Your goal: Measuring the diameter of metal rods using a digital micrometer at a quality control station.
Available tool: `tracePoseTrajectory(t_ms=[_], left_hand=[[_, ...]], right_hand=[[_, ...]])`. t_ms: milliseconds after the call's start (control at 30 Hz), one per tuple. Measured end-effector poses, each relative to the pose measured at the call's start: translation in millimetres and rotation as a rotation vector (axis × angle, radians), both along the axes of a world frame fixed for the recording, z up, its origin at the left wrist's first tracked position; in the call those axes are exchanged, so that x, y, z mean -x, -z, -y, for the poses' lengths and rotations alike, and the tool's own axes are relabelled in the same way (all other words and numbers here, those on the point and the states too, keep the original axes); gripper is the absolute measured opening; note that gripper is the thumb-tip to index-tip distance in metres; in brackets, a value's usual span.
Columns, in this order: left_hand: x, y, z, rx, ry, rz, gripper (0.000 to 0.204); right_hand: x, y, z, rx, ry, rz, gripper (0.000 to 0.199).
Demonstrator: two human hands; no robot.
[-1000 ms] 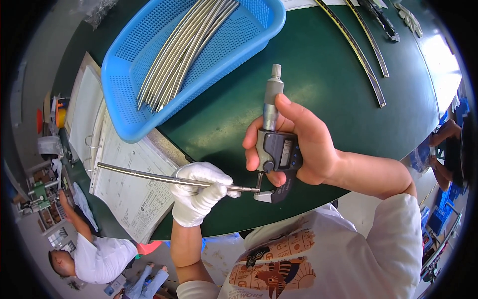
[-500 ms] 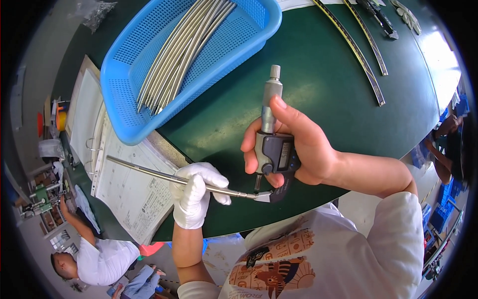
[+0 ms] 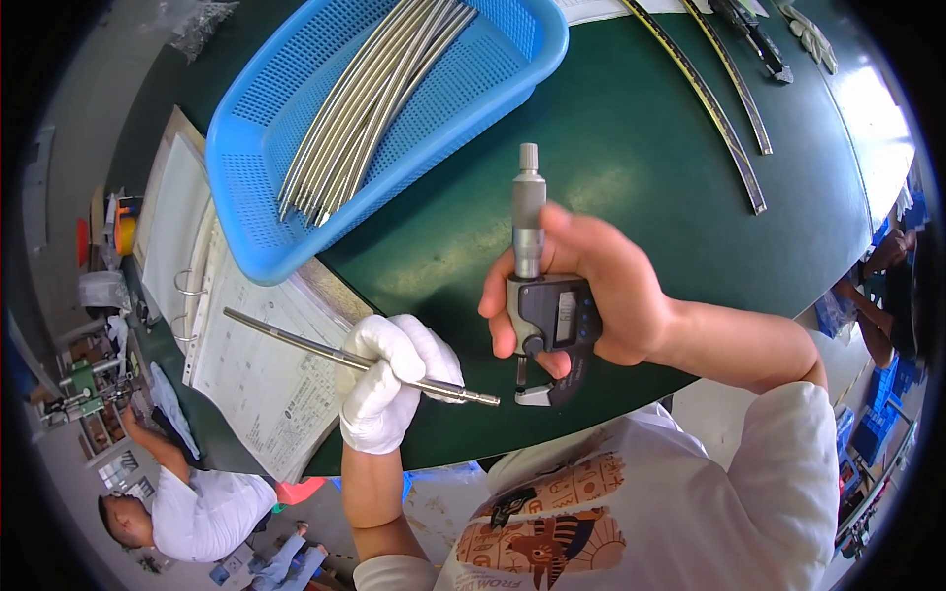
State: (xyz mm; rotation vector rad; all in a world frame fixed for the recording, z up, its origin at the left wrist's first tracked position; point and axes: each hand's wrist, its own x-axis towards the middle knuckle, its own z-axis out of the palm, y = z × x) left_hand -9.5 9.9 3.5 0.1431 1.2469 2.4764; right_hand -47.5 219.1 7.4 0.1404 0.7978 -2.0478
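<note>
"Rod (image 3: 296,339) first: which hand is holding it?"

"The left hand (image 3: 379,406), gloved in white, is grasping it, with the fingers curling around the shaft. One end is reaching out over the printed sheets (image 3: 261,382), while the stepped end is pointing toward the micrometer (image 3: 544,307)."

"Is that tip touching the micrometer?"

"No, it's hanging just beside the pale anvil (image 3: 533,397); a narrow gap is showing between them."

"And what is the right hand (image 3: 623,295) doing?"

"Bare, it's gripping the micrometer, with fingers wrapping around the body. The thumb (image 3: 574,230) is blurring near the grey barrel, so I can't tell whether it's touching there. The display (image 3: 566,317) is facing up, its figures showing too small to make out."

"What is standing beyond the hands?"

"A blue basket (image 3: 232,227) is standing at the upper left on the green table (image 3: 650,187), holding a bundle of similar rods (image 3: 370,118), some crossing others. The sheets are lying near it in a ring binder (image 3: 187,282)."

"And toward the upper right?"

"Two long narrow strips (image 3: 692,77) are lying side by side, a dark tool (image 3: 754,39) is lying next to them, and a white glove (image 3: 814,44) is lying farther over."

"Who's showing at the lower left?"

"A co-worker (image 3: 207,514) in a white shirt, who is stretching an arm toward a green machine (image 3: 91,386)."
</note>
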Motion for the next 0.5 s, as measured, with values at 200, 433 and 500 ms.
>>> tracePoseTrajectory(t_ms=[200,433,500], left_hand=[[0.4,1.5,-2.1,0.161,-0.054,-0.096,0.022],[2.3,3.3,-0.7,0.179,-0.017,-0.113,0.025],[1.4,4.1,-0.3,0.183,-0.023,-0.148,0.024]], right_hand=[[-2.3,-7.7,1.5,-0.137,-0.141,-0.229,0.019],[-5.0,-5.9,2.5,-0.216,-0.130,-0.295,0.019],[-5.1,-5.9,2.7,-0.200,-0.134,-0.325,0.020]])
